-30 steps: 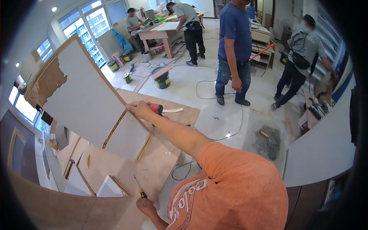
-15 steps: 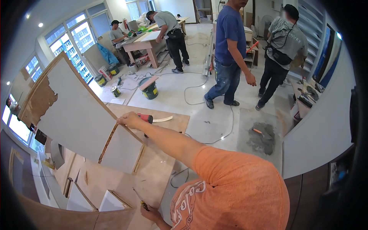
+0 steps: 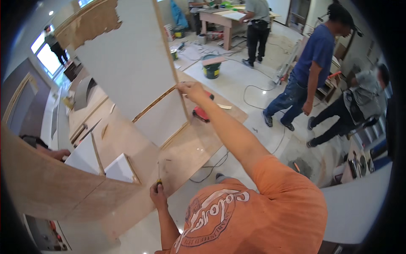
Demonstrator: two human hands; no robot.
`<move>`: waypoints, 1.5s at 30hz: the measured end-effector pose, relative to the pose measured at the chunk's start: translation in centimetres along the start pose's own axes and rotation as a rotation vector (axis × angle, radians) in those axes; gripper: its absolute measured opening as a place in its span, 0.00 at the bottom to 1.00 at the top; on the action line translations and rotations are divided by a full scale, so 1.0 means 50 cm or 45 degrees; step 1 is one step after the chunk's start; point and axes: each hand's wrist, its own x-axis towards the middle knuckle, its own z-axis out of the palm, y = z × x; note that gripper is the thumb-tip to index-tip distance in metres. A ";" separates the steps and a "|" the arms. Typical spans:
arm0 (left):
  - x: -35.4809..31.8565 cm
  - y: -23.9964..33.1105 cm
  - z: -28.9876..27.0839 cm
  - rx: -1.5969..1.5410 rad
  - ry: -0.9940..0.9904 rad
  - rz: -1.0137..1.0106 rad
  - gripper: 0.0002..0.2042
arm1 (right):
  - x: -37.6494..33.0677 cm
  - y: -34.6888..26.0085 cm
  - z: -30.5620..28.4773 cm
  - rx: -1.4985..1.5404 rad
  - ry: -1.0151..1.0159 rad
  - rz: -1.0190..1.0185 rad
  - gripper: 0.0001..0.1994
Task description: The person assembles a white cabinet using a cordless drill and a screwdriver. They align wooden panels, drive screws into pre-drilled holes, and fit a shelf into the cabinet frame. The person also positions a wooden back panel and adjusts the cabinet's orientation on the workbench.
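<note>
My right hand [image 3: 192,91], arm stretched out, has its fingers closed on the wooden edge of a large white panel [image 3: 127,63] standing tilted on a plywood sheet. A brown strip is bare across the panel's top, and a dark slot crosses it near my fingers. Low and near, my left hand [image 3: 158,195] is closed round a screwdriver [image 3: 159,182] with a yellow and black handle, its thin shaft pointing away from me. Partly hidden behind my right forearm, a red and black power tool [image 3: 201,114] lies on the plywood sheet [image 3: 186,156].
A curved wooden panel [image 3: 50,182] with white boxed pieces [image 3: 120,169] stands at the left; another person's hand [image 3: 62,154] reaches in there. Cables [image 3: 215,165] trail over the floor. A dark bucket [image 3: 211,67] and a person in blue [image 3: 311,63] are beyond.
My view has swung, so the scene sits farther right. Another person's hand now shows at the left. Both my hands keep their holds on the panel edge and screwdriver.
</note>
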 end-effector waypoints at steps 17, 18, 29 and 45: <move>0.018 0.369 0.159 0.281 -0.428 0.582 0.18 | -0.351 0.116 0.086 0.563 -0.573 0.372 0.18; 0.041 0.380 0.159 0.368 -0.406 0.689 0.19 | -0.346 0.100 0.079 0.552 -0.475 0.317 0.17; 0.336 0.419 0.131 -0.108 -0.089 0.696 0.29 | -0.165 -0.150 0.016 0.337 0.661 -0.649 0.14; 0.322 0.448 0.102 0.253 -0.102 0.864 0.10 | -0.116 -0.014 0.125 -0.151 0.765 -0.578 0.13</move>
